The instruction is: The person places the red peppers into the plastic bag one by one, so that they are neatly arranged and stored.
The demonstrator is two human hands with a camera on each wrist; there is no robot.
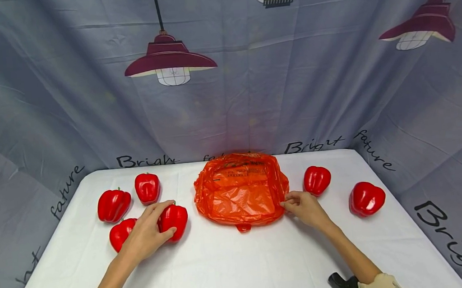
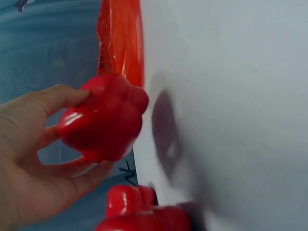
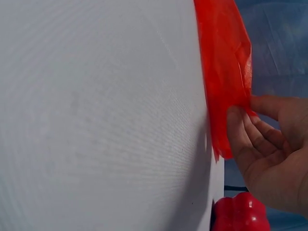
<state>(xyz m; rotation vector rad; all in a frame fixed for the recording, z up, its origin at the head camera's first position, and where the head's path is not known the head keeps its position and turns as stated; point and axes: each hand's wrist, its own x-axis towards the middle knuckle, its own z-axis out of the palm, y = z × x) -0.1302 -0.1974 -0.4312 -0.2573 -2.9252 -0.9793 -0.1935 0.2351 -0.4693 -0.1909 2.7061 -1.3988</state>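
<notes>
Between the thumb and fingers of my left hand (image 1: 146, 234) is a red bell pepper (image 1: 174, 222). In the left wrist view this bell pepper (image 2: 103, 120) is raised off the white cloth, its shadow falling beside it. At the table's middle an orange plastic bag (image 1: 240, 193) lies with its mouth spread wide. My right hand (image 1: 307, 209) pinches the bag's right rim; in the right wrist view, thumb and fingers meet on the thin orange plastic (image 3: 226, 72). Part of another bell pepper (image 1: 121, 233) is hidden behind my left hand.
Two more bell peppers, one at the far left (image 1: 113, 205) and one behind it (image 1: 147, 188), stand left of the bag. On the right are a bell pepper (image 1: 317, 180) near my right hand and another (image 1: 366, 199) farther out. A printed curtain (image 1: 227, 94) hangs behind the white table (image 1: 241, 270).
</notes>
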